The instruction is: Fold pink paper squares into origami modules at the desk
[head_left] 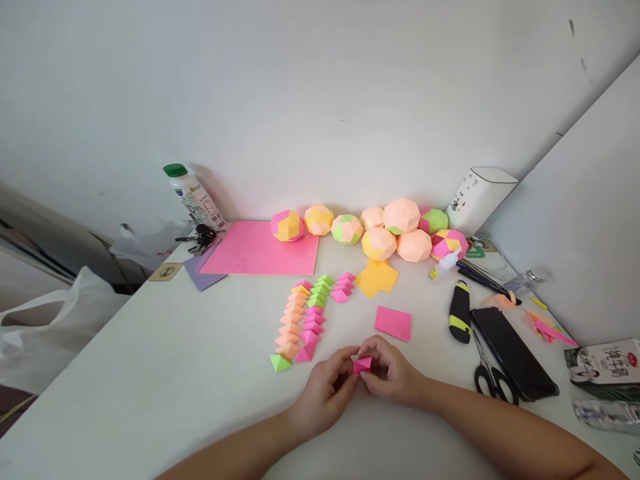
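Both hands meet over the white table (150, 360), pinching a small folded pink paper piece (362, 365). My left hand (323, 395) grips it from the left with curled fingers. My right hand (393, 373) pinches it from the right and above. Just beyond them lies a flat pink paper square (393, 323). To the left stand rows of folded paper units (300, 320) in orange, pink and green, with a lone green unit (280, 363) at the near end.
Several paper polyhedron balls (380, 230) line the wall, beside a large pink sheet (260, 248) and yellow sheets (376, 277). At right lie a utility knife (459, 311), scissors (493, 377), a dark phone (513, 350) and a glue bottle (444, 265). A green-capped bottle (193, 193) and keys (200, 238) sit far left.
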`<state>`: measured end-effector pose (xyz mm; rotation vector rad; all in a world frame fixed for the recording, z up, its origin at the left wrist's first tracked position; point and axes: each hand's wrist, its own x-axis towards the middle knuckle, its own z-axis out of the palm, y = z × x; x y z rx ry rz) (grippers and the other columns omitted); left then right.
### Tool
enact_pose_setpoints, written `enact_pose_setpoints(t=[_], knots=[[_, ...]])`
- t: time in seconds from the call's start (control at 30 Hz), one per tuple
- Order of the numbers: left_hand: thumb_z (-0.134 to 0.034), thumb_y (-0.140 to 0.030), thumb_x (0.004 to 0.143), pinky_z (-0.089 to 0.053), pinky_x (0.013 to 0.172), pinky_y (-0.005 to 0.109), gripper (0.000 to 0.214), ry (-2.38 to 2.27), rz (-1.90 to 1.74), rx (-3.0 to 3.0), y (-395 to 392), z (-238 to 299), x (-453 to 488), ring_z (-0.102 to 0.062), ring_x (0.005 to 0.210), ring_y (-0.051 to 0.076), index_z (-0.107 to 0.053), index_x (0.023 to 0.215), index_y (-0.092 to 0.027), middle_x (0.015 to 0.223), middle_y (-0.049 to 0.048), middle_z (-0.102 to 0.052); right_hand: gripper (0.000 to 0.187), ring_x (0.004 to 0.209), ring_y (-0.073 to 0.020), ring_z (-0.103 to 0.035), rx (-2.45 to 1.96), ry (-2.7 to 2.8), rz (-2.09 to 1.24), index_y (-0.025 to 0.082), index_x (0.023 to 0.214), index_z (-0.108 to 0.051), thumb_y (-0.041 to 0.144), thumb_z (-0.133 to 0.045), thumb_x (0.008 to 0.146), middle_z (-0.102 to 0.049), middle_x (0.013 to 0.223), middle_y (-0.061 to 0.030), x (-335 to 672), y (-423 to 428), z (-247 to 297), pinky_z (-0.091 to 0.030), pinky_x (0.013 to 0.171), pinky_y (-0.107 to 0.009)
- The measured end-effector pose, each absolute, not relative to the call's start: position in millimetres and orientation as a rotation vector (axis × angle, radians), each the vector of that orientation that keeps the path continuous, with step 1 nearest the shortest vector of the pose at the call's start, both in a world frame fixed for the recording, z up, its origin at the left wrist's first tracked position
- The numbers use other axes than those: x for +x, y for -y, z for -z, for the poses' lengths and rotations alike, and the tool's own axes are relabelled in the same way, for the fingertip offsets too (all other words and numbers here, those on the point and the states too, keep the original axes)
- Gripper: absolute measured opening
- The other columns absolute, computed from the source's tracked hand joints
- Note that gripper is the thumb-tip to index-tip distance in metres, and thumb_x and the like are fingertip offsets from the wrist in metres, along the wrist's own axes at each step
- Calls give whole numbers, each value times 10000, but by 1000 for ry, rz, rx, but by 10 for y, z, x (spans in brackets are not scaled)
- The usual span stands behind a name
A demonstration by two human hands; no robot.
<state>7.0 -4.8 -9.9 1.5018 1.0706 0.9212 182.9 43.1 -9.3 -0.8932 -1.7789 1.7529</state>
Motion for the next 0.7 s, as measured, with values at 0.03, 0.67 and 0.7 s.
enact_pose_setpoints(t=[0.03,0.67,0.7], knots=[[-440,-366,920,-335,560,234,363,-1070,-915,1502,46,94,69,-389,582,122,-472,1226,-172,633,-43,-412,244,553,-57,-453,-889,1796,-1748,189,941,-417,177,-588,768,-555,764,20,1828,-432,82,-346,504,-183],[-463,-416,907,-379,611,264,344,-996,-947,1261,30,101,36,-442,633,127,-481,1171,-196,664,-37,-436,91,491,-50,-395,-837,1776,-1820,153,824,-534,127,-549,739,-476,626,42,1862,-475,87,-323,467,-167],[-459,-410,910,-379,613,264,341,-994,-949,1268,29,100,33,-443,636,126,-480,1174,-195,666,-36,-439,84,490,-49,-394,-836,1770,-1824,152,815,-539,125,-547,735,-477,627,40,1863,-477,92,-323,466,-167]])
